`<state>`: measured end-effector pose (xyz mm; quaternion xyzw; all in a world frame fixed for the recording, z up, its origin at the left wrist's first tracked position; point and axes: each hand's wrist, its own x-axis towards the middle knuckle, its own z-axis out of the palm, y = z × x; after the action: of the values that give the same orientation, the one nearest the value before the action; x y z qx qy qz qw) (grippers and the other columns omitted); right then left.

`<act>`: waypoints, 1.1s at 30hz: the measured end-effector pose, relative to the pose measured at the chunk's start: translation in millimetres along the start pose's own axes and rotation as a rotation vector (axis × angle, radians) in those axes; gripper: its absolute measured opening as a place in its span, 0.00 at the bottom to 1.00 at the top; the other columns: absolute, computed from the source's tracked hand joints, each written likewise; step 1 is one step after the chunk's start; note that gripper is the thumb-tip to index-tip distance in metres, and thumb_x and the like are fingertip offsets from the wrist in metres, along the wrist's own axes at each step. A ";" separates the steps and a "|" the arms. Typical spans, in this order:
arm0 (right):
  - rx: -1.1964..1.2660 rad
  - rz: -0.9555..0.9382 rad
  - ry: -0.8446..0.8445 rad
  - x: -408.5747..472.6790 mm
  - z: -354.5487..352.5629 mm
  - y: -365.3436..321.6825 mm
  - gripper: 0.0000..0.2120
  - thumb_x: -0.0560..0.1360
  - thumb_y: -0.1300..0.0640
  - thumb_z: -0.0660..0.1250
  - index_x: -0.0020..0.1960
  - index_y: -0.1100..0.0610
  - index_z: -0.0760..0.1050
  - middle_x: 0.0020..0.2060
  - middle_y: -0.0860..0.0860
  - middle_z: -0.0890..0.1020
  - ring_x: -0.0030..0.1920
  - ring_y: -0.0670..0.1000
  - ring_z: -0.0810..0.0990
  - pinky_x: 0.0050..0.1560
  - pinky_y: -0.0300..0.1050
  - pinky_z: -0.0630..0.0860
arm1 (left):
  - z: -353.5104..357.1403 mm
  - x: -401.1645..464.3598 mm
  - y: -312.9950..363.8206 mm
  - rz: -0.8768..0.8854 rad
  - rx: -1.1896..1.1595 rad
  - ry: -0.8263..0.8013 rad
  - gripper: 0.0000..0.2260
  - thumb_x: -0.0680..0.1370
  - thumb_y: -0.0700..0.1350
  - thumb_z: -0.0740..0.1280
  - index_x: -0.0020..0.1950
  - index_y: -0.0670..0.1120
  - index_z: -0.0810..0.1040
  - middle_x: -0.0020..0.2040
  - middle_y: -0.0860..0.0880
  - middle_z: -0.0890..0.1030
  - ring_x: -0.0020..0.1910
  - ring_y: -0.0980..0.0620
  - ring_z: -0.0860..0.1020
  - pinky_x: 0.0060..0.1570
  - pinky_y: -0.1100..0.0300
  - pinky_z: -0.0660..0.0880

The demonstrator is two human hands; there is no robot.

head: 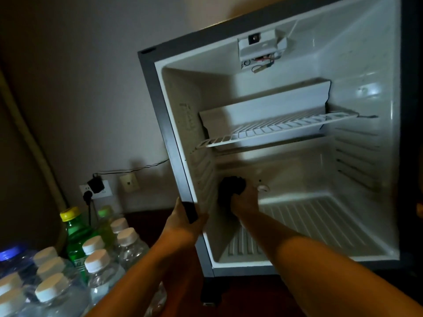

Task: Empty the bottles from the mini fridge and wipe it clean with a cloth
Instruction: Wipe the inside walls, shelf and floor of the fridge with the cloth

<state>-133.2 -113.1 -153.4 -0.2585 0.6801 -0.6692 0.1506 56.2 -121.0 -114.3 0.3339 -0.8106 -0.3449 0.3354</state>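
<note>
The small white-lined mini fridge with the dark grey outer frame [357, 65] stands open, and no bottle is inside it. Its white wire shelf [274, 130] sits across the middle, and above it, on the ceiling of the cabinet, there is a white control box with loose thin wires [261, 50].

The person's left hand [183, 223] grasps the dark left edge of the fridge frame near the bottom, with the fingers wrapped around the edge and the thumb on the outer side. The right hand [243, 201] reaches deep into the lower compartment and is clenched around a dark crumpled cloth [231, 186]. The cloth is pressed against the back wall at the lower left corner, just beside the ribbed left wall. A small white drain piece [263, 188] sits on the back wall just to the right of this hand.

To the left of the fridge, outside, the bottles stand close together: clear plastic water bottles with white caps [97, 268], a green bottle with a yellow cap [75, 234], a paler green bottle with a green cap [106, 223], and a large clear bottle with a blue cap [13, 255] at the far left. Behind them, on the grey wall, a white socket with a black plug adapter [96, 186] is visible.
</note>
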 end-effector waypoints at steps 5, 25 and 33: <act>0.223 0.028 -0.189 -38.7 9.5 -18.1 0.08 0.82 0.48 0.58 0.58 0.46 0.73 0.53 0.48 0.77 0.50 0.47 0.75 0.56 0.48 0.69 | -4.9 3.1 -5.9 0.024 -0.004 -0.028 0.16 0.74 0.47 0.72 0.60 0.47 0.73 0.48 0.49 0.81 0.45 0.54 0.82 0.43 0.61 0.80; -0.033 -0.131 -0.293 -155.8 -26.2 -3.8 0.15 0.81 0.60 0.61 0.65 0.49 0.69 0.57 0.46 0.74 0.58 0.48 0.76 0.55 0.35 0.69 | -3.5 -10.3 8.5 0.055 -0.014 -0.015 0.20 0.76 0.45 0.71 0.64 0.44 0.69 0.54 0.44 0.80 0.54 0.46 0.80 0.56 0.46 0.78; -0.150 -0.133 -0.206 -89.1 -21.3 -5.8 0.11 0.81 0.57 0.58 0.62 0.48 0.67 0.52 0.50 0.77 0.54 0.52 0.79 0.56 0.48 0.76 | -4.0 -11.8 8.3 0.042 -0.027 -0.037 0.16 0.76 0.47 0.70 0.61 0.49 0.71 0.50 0.49 0.80 0.48 0.51 0.81 0.51 0.49 0.80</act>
<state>-70.9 -45.9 -158.9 -0.3809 0.6907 -0.5949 0.1550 63.3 -108.7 -109.4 0.3060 -0.8187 -0.3547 0.3321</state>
